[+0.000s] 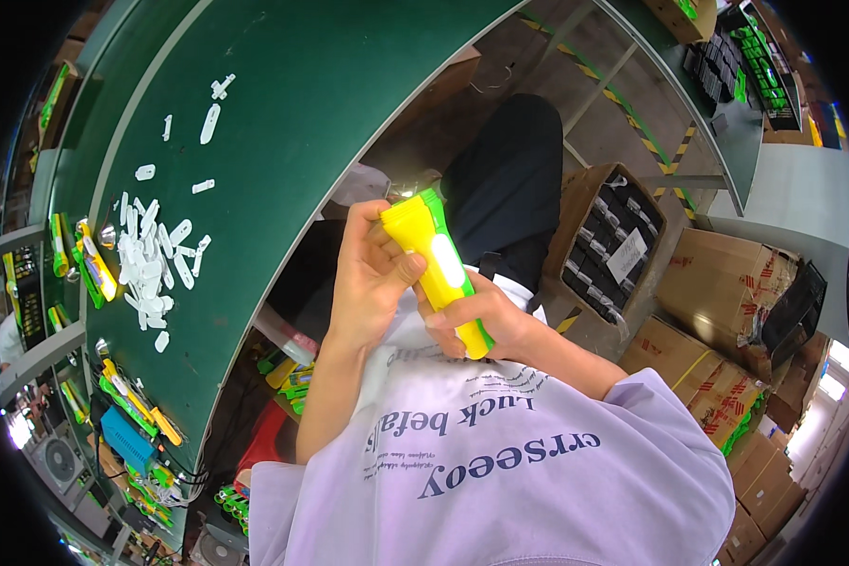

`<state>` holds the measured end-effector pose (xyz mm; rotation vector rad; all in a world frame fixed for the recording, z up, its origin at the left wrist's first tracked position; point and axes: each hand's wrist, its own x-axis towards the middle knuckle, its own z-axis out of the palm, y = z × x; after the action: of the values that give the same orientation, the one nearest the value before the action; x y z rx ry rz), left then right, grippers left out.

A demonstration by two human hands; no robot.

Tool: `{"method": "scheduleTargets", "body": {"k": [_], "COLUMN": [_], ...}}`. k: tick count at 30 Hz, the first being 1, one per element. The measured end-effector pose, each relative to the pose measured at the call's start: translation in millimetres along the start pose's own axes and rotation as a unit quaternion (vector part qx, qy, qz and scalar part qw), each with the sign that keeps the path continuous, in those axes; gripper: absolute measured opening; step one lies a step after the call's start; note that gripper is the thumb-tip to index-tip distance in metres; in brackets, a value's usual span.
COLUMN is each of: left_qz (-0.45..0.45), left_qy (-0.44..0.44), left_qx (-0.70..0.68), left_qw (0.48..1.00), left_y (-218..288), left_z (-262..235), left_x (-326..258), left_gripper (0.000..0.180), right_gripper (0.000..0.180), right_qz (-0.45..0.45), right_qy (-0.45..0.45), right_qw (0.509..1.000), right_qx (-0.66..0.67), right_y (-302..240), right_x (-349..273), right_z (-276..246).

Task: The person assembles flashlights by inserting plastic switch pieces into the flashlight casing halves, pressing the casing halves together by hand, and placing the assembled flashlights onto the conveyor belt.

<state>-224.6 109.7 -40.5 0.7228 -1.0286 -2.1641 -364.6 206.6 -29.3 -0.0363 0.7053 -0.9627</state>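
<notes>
Yellow-green torch (436, 266) is being held at frame centre, above the lap. Left hand (368, 278) is being wrapped round its head at 11 o'clock, right hand (486, 325) clamped on the tail. Likely light, rigid, smooth plastic; best gripped mid-barrel. White parts (151, 259) are lying on the counter (283, 123) at 9 o'clock.

You hold a glossy yellow-and-green plastic torch (436, 264). Your lilac shirt (500, 462) is soft matt cloth. The green bench (283, 104) looks matt; the boxes (726, 283) are rough brown cardboard.
</notes>
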Motion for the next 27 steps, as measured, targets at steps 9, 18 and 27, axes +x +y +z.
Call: {"method": "scheduleTargets", "body": {"k": [9,18,27], "left_qz": [0.029,0.017,0.003], "left_qy": [-0.008,0.052,0.017], "left_qx": [-0.019,-0.009,-0.005], "left_qw": [0.999,0.998,1.0], "left_y": [5.1,4.2,9.1], "left_z": [12.0,8.7,10.5], "left_x": [-3.8,-6.2,-3.6], "left_gripper": [0.055,0.049,0.05], "right_gripper": [0.035,0.036,0.036], "right_qz": [0.009,0.011,0.014], "right_qy": [-0.057,-0.039,-0.058], "right_qw": [0.997,0.999,0.996], "right_qx": [0.047,0.025,0.071], "right_y": [-1.2,-1.4,4.1], "right_x": [-1.9,-3.5,-2.7], "right_z": [-0.3,-2.7,-2.6]}}
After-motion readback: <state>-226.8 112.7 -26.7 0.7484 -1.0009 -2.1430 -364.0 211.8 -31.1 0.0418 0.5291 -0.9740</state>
